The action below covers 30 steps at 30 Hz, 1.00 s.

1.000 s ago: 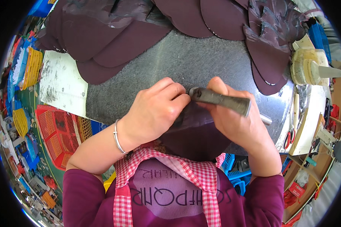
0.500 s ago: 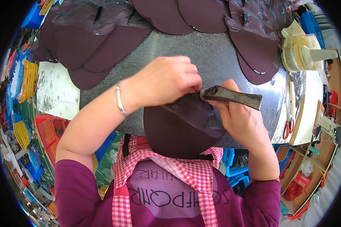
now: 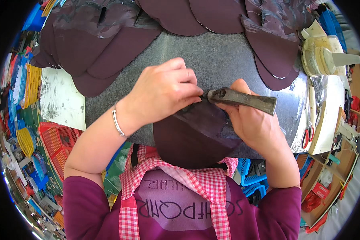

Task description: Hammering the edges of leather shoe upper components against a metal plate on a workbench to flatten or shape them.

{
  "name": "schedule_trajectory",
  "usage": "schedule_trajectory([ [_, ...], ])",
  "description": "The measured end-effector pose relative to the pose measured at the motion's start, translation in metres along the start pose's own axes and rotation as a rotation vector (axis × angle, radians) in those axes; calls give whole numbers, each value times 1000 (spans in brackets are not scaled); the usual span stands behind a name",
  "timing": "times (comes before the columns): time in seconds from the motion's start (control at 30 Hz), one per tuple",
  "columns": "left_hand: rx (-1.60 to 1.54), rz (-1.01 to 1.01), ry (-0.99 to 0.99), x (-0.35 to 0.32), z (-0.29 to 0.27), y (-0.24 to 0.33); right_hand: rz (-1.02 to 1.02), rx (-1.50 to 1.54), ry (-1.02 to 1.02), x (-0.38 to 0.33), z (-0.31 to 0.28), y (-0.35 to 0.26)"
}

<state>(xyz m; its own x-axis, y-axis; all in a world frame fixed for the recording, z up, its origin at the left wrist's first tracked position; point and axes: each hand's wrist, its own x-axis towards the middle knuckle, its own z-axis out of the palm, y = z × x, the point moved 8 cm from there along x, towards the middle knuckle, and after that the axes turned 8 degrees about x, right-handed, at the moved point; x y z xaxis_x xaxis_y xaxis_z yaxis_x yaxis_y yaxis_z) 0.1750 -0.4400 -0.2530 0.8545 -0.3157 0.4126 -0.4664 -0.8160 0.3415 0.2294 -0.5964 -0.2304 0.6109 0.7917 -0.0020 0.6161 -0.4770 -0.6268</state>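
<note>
The dark grey work surface (image 3: 212, 60) has its bare room ahead of both hands, in a patch bounded at the far side by overlapping dark brown pieces: a left stack (image 3: 82, 48), a middle group (image 3: 216, 18) and a right stack (image 3: 272, 56). More bare surface runs between the left forearm and the left stack, and a narrower strip lies between the right hand and the right stack. Beyond the right side of the surface are red-handled scissors (image 3: 308, 134) and, farther up, a pale round container (image 3: 318, 56) with a light handle sticking out. On the left, a whitish sheet (image 3: 62, 98) reaches the surface's edge, with a red basket (image 3: 58, 140) below it.

The brown panel (image 3: 192, 138) in work lies between the hands at the near edge, its rounded end reaching past that edge over the checked apron (image 3: 176, 170).

The left hand (image 3: 168, 90) has its fingers curled in, thumb and forefinger closed on the panel's far edge; the exact contact is partly hidden. The right hand (image 3: 254, 120) is wrapped around a hammer (image 3: 244, 101), whose head lies crosswise above the fingers, one end just beside the left fingertips. Most of its handle is hidden by the hand.
</note>
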Motion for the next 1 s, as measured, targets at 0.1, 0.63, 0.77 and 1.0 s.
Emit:
schedule_trajectory([
  [0.1, 53, -52, -49, -3, 2, 9, 63, 68, -13, 4, 2, 6],
  [0.63, 206, -225, 52, -15, -5, 20, -27, -3, -16, 11, 6, -4],
  [0.77, 189, -237, 104, -21, -7, 24, -6, 30, -2, 11, 5, -1],
  [1.0, 203, -221, 80, -21, -5, 28, -81, -36, -34, 16, 7, -11],
])
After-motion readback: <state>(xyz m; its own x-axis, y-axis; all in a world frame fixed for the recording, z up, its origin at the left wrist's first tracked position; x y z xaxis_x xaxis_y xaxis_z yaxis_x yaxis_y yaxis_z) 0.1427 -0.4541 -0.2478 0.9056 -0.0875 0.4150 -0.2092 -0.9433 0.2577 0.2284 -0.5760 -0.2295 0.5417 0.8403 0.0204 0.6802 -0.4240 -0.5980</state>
